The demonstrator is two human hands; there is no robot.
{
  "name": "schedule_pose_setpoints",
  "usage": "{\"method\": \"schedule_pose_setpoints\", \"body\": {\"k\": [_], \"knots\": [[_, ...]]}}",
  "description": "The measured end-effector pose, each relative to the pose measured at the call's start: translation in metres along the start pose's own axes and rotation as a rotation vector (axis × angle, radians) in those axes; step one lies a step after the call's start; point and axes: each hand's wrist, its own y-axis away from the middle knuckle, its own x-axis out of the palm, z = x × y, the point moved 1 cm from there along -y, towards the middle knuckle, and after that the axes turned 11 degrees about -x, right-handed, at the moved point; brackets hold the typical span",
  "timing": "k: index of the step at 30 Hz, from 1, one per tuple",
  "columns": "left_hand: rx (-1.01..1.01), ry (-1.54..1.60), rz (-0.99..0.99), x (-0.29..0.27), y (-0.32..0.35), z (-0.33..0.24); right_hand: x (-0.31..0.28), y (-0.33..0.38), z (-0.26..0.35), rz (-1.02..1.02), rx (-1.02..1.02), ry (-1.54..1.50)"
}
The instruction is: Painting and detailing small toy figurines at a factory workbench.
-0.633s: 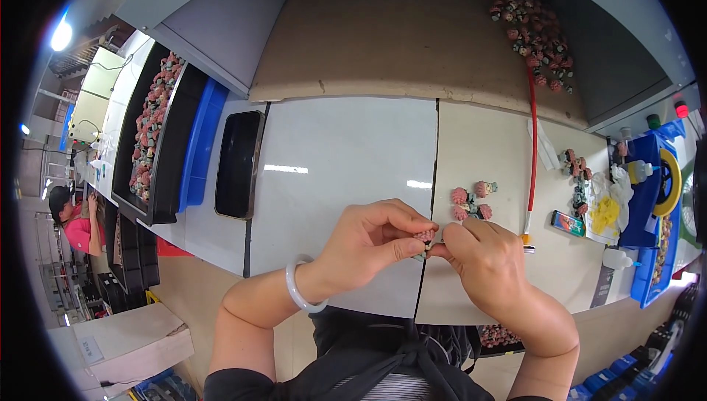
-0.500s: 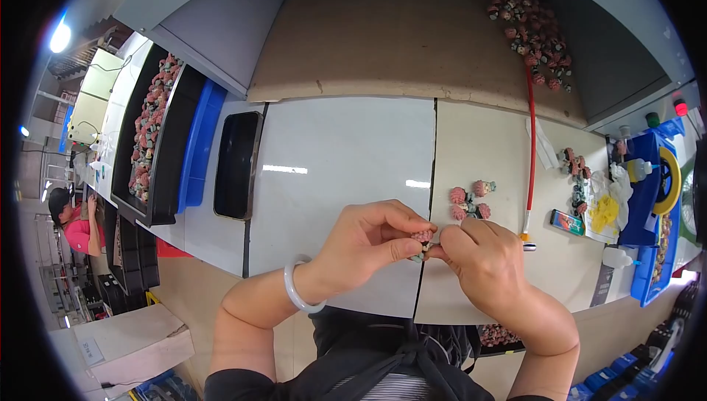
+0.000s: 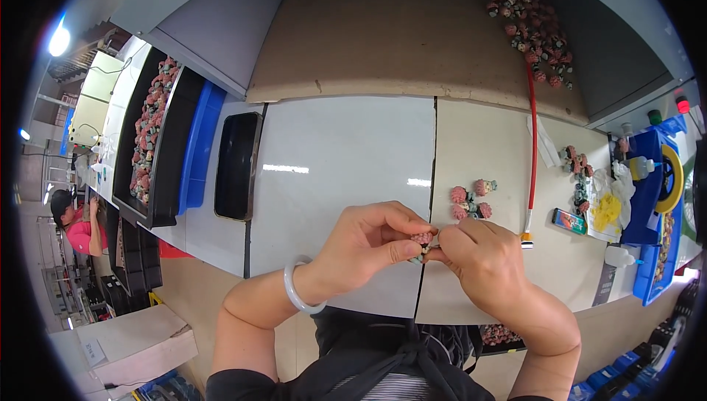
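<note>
A small pink-haired figurine (image 3: 422, 239) is pinched between the thumb and fingers of my left hand (image 3: 361, 245), above the table near its front edge. Close against it on the right, my right hand (image 3: 487, 261) has its fingers curled and its thumb tip at the figurine's lower part. Whatever the right fingers hold, if anything, is hidden behind them. Just beyond my right hand lies a small group of similar figurines (image 3: 482, 187) with pink heads and greenish bodies.
A red-handled brush (image 3: 531, 158) lies right of the group. A dark phone (image 3: 237, 165) and a black tray (image 3: 158, 213) of figurines are at left. More figurines pile (image 3: 541, 47) on the back shelf. White bottles (image 3: 618, 257) and a blue bin (image 3: 641, 209) stand right.
My hands stay almost in place, with the figurine turned slightly between the fingers. The head view has shifted very slightly.
</note>
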Motion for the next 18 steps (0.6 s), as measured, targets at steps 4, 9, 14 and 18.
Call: {"method": "schedule_pose_setpoints", "body": {"k": [4, 9, 14, 18], "knots": [[-0.009, 0.012, 0.0, -0.002, 0.0, -0.001, -0.004, -0.001, -0.003, 0.003, 0.05, -0.074], [-0.084, 0.107, 0.018, 0.0, -0.001, -0.002, -0.011, -0.005, -0.003, -0.133, 0.053, -0.098], [-0.074, 0.068, -0.011, 0.0, 0.0, -0.003, -0.009, -0.004, 0.001, -0.006, -0.008, -0.036], [-0.075, 0.027, 0.0, 0.0, 0.002, -0.004, -0.009, -0.004, 0.003, -0.019, -0.018, -0.016]]}}
